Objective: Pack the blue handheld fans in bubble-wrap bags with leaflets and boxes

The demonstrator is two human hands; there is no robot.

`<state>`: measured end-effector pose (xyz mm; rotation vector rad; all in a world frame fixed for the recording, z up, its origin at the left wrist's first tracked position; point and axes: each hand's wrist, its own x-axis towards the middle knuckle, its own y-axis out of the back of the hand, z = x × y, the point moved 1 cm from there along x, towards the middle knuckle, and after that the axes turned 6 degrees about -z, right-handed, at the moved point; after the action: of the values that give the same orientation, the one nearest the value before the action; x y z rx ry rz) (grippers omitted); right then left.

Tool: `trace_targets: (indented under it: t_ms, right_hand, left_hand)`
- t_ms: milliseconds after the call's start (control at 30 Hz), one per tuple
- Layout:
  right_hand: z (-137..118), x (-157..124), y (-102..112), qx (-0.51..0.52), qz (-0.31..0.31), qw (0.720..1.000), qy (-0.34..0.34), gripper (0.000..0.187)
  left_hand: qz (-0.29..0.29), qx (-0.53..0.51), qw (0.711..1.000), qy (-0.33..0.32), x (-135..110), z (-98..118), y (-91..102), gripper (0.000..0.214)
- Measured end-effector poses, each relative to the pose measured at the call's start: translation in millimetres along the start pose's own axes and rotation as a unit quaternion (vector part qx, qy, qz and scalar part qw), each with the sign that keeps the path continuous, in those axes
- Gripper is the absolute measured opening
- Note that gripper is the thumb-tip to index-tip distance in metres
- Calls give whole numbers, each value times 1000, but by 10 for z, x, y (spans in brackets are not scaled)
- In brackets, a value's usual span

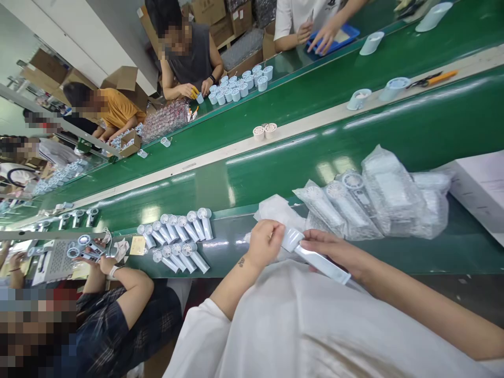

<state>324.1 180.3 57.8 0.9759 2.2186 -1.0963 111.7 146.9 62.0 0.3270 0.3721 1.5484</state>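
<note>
Left hand (265,244) gripping upper end of white handheld fan (322,265), right hand (334,251) closing along handle (bagged fans (354,205) lying just beyond).

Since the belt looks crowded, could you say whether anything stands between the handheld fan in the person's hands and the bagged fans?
Nothing visible does: the handheld fan, held by the left hand and right hand, is close beside the bagged fans.
</note>
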Motion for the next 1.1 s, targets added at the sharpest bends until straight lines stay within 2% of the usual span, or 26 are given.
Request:
trace_targets:
  t_ms: [67,133,267,333,433,500,567,600,667,767,867,933,1000,1100]
  right_hand:
    - [22,-47,-46,44,19,999,-9,34]
    - [40,-101,-73,64,35,997,-10,33]
    - [34,-191,-143,73,70,995,-14,27]
    - [7,-217,-203,86,101,991,-10,24]
    - [-38,-232,-290,111,130,985,12,34]
    - [-46,-215,-325,132,131,982,31,38]
    - [-20,-169,-334,156,151,975,45,32]
    - [7,-139,-330,164,169,971,50,29]
    - [79,-81,-306,150,208,965,55,25]
    - [178,-77,-234,73,215,972,53,27]
    - [140,-258,-111,-78,184,976,81,36]
    - [19,-460,-13,-167,146,968,117,42]
    - [-126,-659,83,-166,88,974,127,47]
    - [-249,-807,178,-28,14,997,68,48]
  left_hand:
    - [-31,106,985,-135,-75,3,2,24]
    - [-47,188,958,-213,-160,-49,16,22]
    - [-46,290,923,-249,-314,-145,-23,23]
    - [-63,310,903,-291,-366,-149,-99,22]
    - [-77,332,869,-359,-388,-146,-220,19]
    - [-44,365,869,-333,-363,-149,-278,16]
    - [-15,386,884,-262,-324,-129,-332,13]
    - [-17,381,895,-231,-304,-102,-362,12]
    - [-68,339,918,-195,-265,-7,-420,10]
    - [-150,236,953,-116,-199,182,-427,10]
    - [-140,127,980,57,-145,343,-301,10]
    - [-125,55,983,127,-144,443,-196,9]
    - [-111,0,987,115,-159,563,-112,7]
    - [-96,-48,994,-11,-177,771,-93,7]
